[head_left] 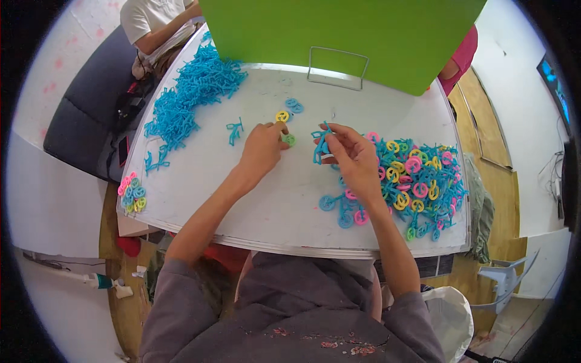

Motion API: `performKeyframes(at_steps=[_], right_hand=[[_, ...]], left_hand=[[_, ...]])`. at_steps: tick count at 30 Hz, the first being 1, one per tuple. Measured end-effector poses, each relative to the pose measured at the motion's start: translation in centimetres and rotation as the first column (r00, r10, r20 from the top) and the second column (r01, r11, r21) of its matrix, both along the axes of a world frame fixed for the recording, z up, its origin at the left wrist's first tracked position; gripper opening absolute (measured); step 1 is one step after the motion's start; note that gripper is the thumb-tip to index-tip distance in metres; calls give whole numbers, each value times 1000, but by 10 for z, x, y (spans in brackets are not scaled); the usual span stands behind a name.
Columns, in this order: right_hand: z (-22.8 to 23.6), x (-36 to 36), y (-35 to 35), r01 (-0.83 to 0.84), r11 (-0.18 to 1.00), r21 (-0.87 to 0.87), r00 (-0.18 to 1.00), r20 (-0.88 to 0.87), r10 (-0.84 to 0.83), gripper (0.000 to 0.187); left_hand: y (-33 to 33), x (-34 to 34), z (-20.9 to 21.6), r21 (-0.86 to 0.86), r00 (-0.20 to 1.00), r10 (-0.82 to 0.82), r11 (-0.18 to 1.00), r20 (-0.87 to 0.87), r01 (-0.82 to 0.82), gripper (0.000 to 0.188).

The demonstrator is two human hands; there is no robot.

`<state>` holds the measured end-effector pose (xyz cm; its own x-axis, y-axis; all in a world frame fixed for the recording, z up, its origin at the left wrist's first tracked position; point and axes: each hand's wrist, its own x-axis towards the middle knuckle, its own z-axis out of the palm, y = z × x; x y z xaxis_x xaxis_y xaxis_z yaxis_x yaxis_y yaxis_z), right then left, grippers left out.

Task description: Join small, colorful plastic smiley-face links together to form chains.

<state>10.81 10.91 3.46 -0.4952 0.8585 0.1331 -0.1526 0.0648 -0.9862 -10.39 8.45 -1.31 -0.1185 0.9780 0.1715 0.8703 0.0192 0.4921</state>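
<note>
Assembly step in hand, by the look of it: right hand (354, 158) holds a blue plastic frame piece (321, 147) pinched between thumb and fingers, lifted just above the white desk (266, 206). Left hand (261, 148) is down on the desk, fingers curled narrow on a small green wheel (290, 140); whether it is gripped or only touched I cannot tell. Yellow wheel (282, 116) lies just beyond the left fingertips, two blue wheels (294, 105) a bit further back.

Judgement: wheel is being picked to go onto the blue frame. Next move would call for lifting the green wheel and bringing it across the short gap to the frame, hub lined up with the frame end; fine pinch, small parts, easy to drop.

Surroundings: mixed pile of blue, yellow and pink pieces (417, 181) sits right under and beside the right hand, reaching close to the desk's right and near edges. Heap of blue frame pieces (187, 100) at far left, running toward the left edge. Small cluster of coloured wheels (132, 193) at the near left corner, right on the rim. One loose blue piece (235, 130) left of the left hand. Green board (363, 36) on a wire stand (336, 68) closes off the far side.

Open room: bare desk between the two hands and toward the person's body, in front of both wrists. Another person's arm (166, 30) is at the far left corner, well apart.
</note>
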Motion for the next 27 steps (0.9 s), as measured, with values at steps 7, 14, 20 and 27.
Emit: performKeyframes(at_steps=[7, 14, 20, 27], right_hand=[[5, 8, 3, -16, 990, -139, 999, -43, 10, 32], [-3, 10, 4, -178, 959, -221, 963, -241, 123, 48], [-5, 15, 8, -269, 908, -321, 933, -319, 164, 59], [-8, 15, 11, -217, 922, -322, 952, -277, 128, 60]], left_hand=[[-4, -2, 14, -22, 993, -39, 999, 109, 41, 27], [35, -16, -1, 292, 1000, 25, 956, -17, -19, 28], [14, 3, 25, 154, 889, -36, 987, 457, -39, 21], [-19, 46, 41, 21, 570, -150, 974, 808, 227, 22]])
